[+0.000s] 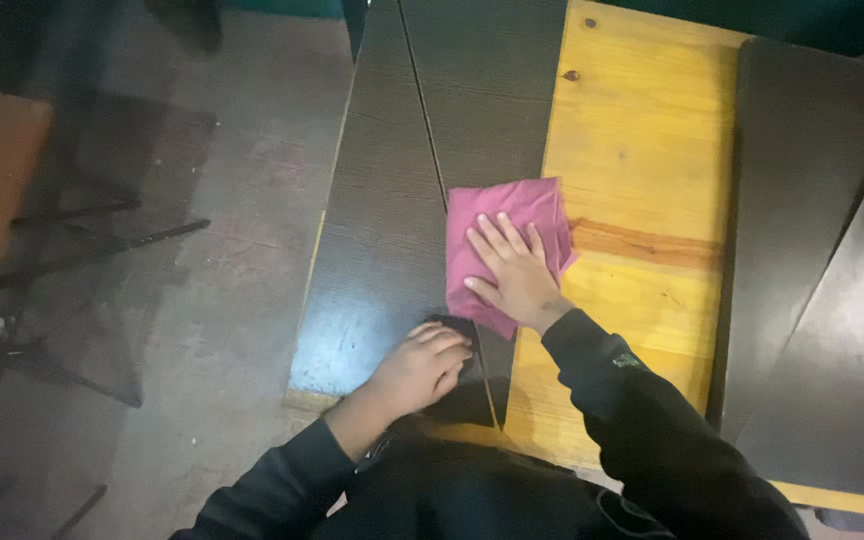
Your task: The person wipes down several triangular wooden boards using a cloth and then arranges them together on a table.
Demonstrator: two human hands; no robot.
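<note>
head view: right hand flat, grip wide, on squarish pink cloth, corners slightly skewed.

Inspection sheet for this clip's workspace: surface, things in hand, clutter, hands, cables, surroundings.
Surface: yellow wooden table with dark panels lying on it.
Things in hand: folded pink cloth spread across a dark panel and the yellow wood.
Clutter: nothing seen.
Hands: right hand flat on the cloth, fingers spread; left hand curled, resting on the dark panel near its edge.
Cables: nothing seen.
Surroundings: grey floor; dark metal frame standing at left.
</note>
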